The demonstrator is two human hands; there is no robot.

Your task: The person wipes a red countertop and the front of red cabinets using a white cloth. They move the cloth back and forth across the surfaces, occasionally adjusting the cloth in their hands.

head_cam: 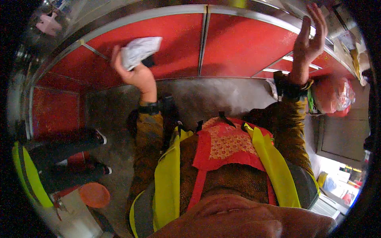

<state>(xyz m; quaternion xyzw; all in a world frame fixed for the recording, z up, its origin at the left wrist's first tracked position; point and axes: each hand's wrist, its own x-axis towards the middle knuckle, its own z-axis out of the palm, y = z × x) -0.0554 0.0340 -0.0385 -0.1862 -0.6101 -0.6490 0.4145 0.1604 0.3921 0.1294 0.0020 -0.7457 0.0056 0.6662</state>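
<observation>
My left hand (140, 76) grips a crumpled white cloth or paper (141, 50), slightly blurred, in front of the red panels (175, 44) of a metal-framed counter. A small dark thing shows beneath the white piece; I cannot tell what it is. Raised at the upper right, my right hand (311, 44) has its thumb and fingers apart and holds nothing. It is near the counter's metal edge (273, 22); whether it touches the edge is unclear. I wear a red patterned apron (232, 145) and a yellow reflective vest (168, 175).
At the left stands another person in dark trousers (65, 145) and a reflective vest (32, 175). An orange round object (94, 195) is near a pale box-like surface (74, 217). Red plastic bags (335, 95) hang or rest at the right, above a grey cabinet (342, 136).
</observation>
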